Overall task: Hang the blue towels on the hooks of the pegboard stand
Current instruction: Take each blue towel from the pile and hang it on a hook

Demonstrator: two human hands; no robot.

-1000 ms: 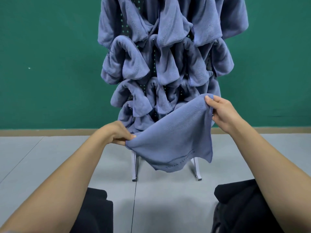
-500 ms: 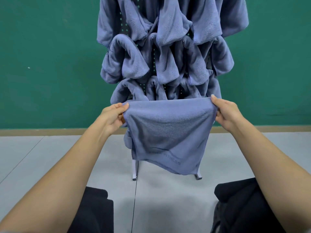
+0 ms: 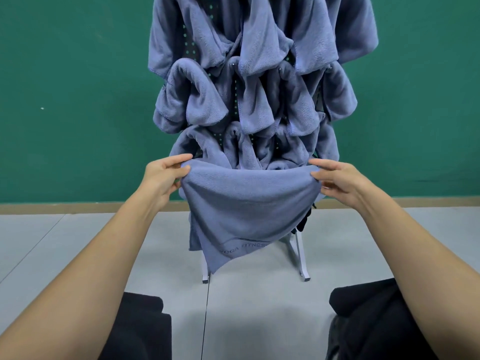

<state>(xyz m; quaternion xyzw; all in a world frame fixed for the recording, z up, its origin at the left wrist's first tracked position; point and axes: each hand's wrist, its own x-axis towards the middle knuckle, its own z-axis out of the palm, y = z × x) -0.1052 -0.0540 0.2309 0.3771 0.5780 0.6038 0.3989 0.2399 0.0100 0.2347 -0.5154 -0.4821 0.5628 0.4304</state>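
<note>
Pinching top corners of the towel (image 3: 246, 203) before the stand (image 3: 205, 271), left grip (image 3: 162, 178) and right grip (image 3: 337, 179) suit it: seemingly soft, light, limp.

Bright, even light; a faint soft shadow on the grey floor (image 3: 246, 318); the wide lens stretches the arms (image 3: 78, 294) at the lower corners

A: Access to the board (image 3: 235, 100)?
B: Obstructed. Hung towels (image 3: 259, 74) cover it from 11 to 1 o'clock; the held towel (image 3: 246, 203) screens its lowest row at centre.
A: Free passage?
B: Open on both flanks, at 9 and 3 o'clock.
</note>
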